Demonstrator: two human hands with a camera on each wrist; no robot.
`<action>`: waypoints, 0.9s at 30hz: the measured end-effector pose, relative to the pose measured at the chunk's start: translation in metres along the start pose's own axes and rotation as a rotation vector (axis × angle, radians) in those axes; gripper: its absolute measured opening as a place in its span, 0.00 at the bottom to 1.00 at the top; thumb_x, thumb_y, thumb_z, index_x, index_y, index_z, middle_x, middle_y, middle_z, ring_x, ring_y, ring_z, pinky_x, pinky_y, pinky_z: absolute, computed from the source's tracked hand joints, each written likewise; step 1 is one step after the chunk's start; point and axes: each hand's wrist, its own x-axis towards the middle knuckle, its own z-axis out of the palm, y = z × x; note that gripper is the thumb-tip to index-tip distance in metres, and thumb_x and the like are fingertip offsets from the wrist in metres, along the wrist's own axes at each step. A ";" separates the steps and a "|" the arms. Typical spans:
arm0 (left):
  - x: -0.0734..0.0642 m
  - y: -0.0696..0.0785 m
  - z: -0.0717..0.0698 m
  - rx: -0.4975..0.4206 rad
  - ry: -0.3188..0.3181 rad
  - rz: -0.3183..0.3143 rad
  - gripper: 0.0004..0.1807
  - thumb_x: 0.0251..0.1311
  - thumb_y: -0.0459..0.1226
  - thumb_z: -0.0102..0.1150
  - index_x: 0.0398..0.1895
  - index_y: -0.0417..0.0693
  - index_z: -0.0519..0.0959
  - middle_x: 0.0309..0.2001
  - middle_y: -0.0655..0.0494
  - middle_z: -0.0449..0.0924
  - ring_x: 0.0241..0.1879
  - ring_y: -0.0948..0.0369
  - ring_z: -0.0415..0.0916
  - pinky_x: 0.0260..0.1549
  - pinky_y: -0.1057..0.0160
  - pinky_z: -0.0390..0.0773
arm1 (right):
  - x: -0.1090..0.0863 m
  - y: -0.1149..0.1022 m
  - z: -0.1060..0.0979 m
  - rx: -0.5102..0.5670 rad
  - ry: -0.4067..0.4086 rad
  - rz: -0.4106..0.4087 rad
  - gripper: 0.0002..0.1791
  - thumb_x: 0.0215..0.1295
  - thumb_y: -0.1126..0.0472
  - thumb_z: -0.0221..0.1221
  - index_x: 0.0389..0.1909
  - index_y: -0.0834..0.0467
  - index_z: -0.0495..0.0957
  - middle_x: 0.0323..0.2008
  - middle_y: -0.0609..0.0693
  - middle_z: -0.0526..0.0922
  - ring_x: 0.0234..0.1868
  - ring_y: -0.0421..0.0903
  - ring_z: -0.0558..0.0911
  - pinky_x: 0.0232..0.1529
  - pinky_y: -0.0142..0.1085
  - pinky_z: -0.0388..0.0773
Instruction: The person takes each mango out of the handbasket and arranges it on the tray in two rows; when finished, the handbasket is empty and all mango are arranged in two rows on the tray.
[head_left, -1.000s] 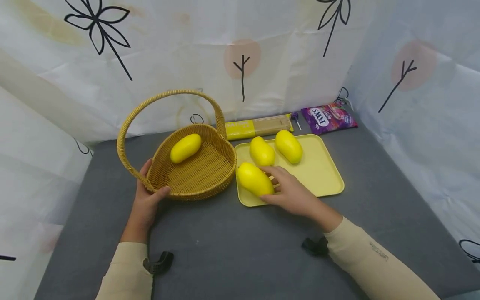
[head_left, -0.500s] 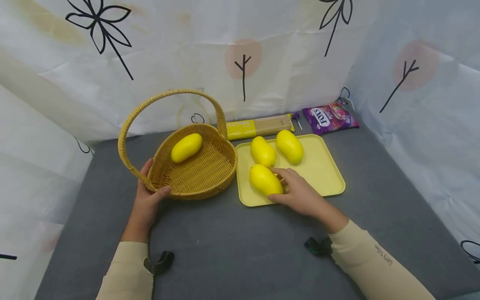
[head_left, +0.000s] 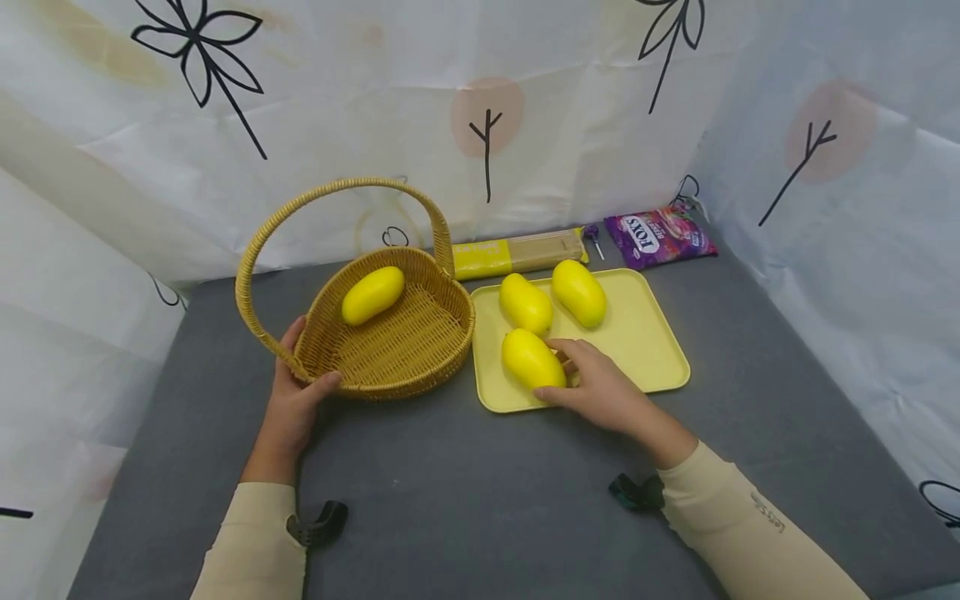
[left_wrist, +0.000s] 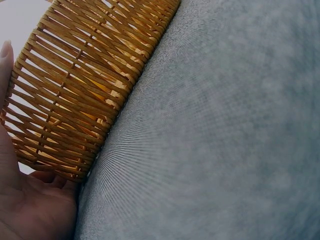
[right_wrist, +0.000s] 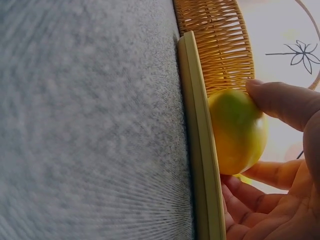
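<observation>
Head view: left hand [head_left: 295,402] grips the basket [head_left: 397,346], right hand [head_left: 600,382], spread fruit-wide, pinches a yellow fruit [head_left: 530,358], probably firm, slick, best held mid-body.

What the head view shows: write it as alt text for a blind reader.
The right hand holds a yellow fruit at the front of a yellow tray bearing two more; the left hand grips a wicker basket with one inside. A purple packet lies behind.
</observation>
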 end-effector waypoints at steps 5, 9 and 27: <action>0.000 0.001 0.000 -0.002 0.003 0.000 0.50 0.73 0.23 0.63 0.90 0.57 0.50 0.85 0.48 0.49 0.77 0.49 0.58 0.64 0.67 0.70 | 0.000 0.001 0.000 -0.005 -0.002 0.008 0.45 0.72 0.46 0.72 0.79 0.67 0.68 0.66 0.62 0.78 0.60 0.59 0.78 0.65 0.59 0.75; 0.000 0.001 0.000 0.000 0.001 -0.001 0.50 0.74 0.23 0.63 0.90 0.57 0.50 0.85 0.49 0.49 0.77 0.50 0.58 0.63 0.67 0.71 | 0.000 0.001 0.000 -0.007 -0.004 0.018 0.45 0.72 0.45 0.72 0.79 0.66 0.68 0.65 0.62 0.78 0.60 0.59 0.79 0.65 0.59 0.75; 0.001 0.000 -0.002 0.010 -0.007 -0.007 0.50 0.74 0.24 0.63 0.90 0.58 0.49 0.85 0.48 0.49 0.77 0.49 0.57 0.64 0.67 0.70 | -0.001 0.001 -0.001 -0.002 -0.008 0.004 0.44 0.74 0.45 0.71 0.79 0.66 0.67 0.68 0.63 0.77 0.60 0.60 0.79 0.66 0.60 0.74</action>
